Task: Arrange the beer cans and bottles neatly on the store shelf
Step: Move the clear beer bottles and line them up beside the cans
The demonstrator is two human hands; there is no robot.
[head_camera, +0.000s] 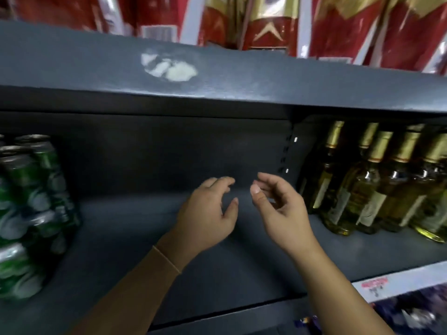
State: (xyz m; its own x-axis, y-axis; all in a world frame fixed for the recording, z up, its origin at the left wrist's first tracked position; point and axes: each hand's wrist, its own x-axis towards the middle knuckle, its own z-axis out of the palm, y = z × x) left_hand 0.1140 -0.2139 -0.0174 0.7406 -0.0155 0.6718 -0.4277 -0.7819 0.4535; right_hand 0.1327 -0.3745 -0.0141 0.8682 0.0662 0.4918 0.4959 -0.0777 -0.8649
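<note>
Hovering empty over the bare middle of the shelf, left hand and right hand had fingers loosely curled, holding nothing. Green cans stood stacked far left, bottles right. Advisable: grip one item low, keep upright.

This is a shop, seen at a drinks aisle. A dark grey metal shelf with a slotted upright at its back holds stock in groups: green cans stacked in layers at the left, and a row of bottles with gold foil necks and pale labels at the right. The shelf above carries red and gold cartons, one with a barcode facing out. A white price strip with red print runs along the front edge at the lower right, with more packaged goods below it.
</note>
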